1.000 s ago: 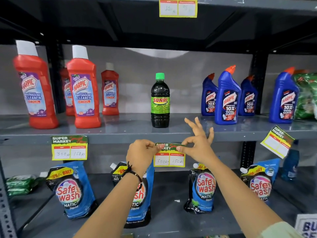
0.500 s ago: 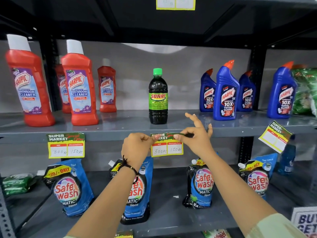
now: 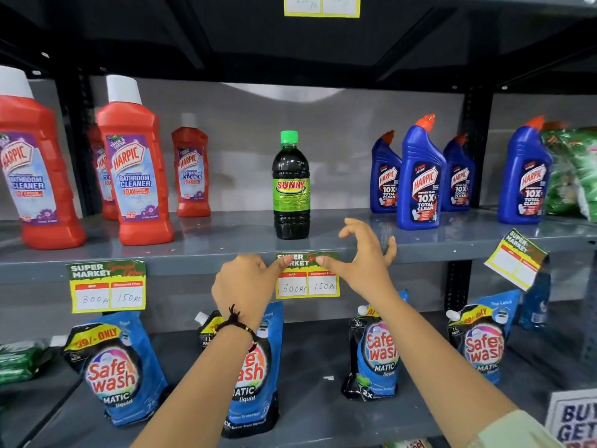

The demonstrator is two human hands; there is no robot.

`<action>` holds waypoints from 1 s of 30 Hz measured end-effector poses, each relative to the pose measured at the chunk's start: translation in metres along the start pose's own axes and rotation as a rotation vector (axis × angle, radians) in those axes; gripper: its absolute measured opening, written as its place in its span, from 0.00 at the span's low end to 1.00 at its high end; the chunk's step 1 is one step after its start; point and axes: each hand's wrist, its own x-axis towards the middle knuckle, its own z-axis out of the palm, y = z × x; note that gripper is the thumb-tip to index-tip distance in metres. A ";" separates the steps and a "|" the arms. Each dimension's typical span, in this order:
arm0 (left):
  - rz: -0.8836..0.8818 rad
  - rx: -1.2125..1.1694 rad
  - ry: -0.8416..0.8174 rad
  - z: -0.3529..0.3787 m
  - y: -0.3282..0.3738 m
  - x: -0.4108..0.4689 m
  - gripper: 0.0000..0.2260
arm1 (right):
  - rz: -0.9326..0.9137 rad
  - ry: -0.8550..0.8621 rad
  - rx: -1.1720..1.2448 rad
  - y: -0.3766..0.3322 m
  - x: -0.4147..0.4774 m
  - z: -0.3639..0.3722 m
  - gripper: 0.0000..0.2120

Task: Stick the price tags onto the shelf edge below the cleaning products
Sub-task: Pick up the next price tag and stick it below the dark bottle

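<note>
The yellow-and-green paper price tag with "300 Rs" and "150 Rs" handwritten in its white boxes [image 3: 307, 275] sits against the front lip of the grey metal shelf edge [image 3: 193, 265], directly below the dark bottle with a green cap and a Sunny label [image 3: 291, 185]. I press its green top strip flat, my left hand [image 3: 247, 286] curled with one fingertip on the left corner, my right hand [image 3: 363, 263] pushing a fingertip on the middle of the strip, its other fingers spread and lifted clear. Neither hand clamps the tag; both only bear on it, a little apart, so I judge the adhesive sits behind that strip. My fingertips cover part of the printed heading, and whether the strip has bonded fully I cannot tell. To the left, an identical tag [image 3: 106, 286] hangs under the red bathroom-cleaner bottles [image 3: 135, 163]. To the right, a blank tag [image 3: 517, 258] hangs tilted below the blue toilet-cleaner bottles [image 3: 420, 176], apparently loose. Another tag above [image 3: 321, 6] is cut off by the frame.
</note>
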 end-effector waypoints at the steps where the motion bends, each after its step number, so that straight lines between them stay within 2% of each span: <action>1: 0.006 0.001 0.005 0.001 -0.001 0.001 0.27 | 0.000 0.007 -0.016 -0.001 0.001 0.001 0.22; 4: 0.035 -0.021 0.016 0.005 -0.005 0.003 0.28 | 0.002 0.036 -0.083 -0.003 0.002 0.007 0.32; 6: 0.053 -0.032 0.025 0.007 -0.007 0.004 0.27 | 0.000 0.049 -0.108 -0.003 0.002 0.010 0.35; 15: 0.066 -0.050 0.079 0.017 -0.010 0.004 0.27 | -0.035 0.085 -0.178 0.004 0.003 0.018 0.37; 20: 0.091 0.023 0.060 0.011 -0.007 0.001 0.27 | -0.026 0.038 -0.219 0.002 0.001 0.015 0.40; 22: 0.122 0.099 0.081 0.005 -0.003 -0.001 0.26 | -0.046 -0.012 -0.197 0.001 -0.001 0.011 0.40; 25: 0.175 0.117 0.146 0.000 0.016 -0.011 0.27 | -0.097 -0.047 -0.004 0.007 -0.007 -0.006 0.38; 28: 0.288 -0.024 0.183 0.012 0.051 -0.032 0.23 | -0.130 0.045 0.086 0.032 -0.011 -0.042 0.34; 30: 0.372 -0.185 0.138 0.028 0.081 -0.047 0.17 | -0.149 0.105 0.072 0.060 -0.010 -0.075 0.30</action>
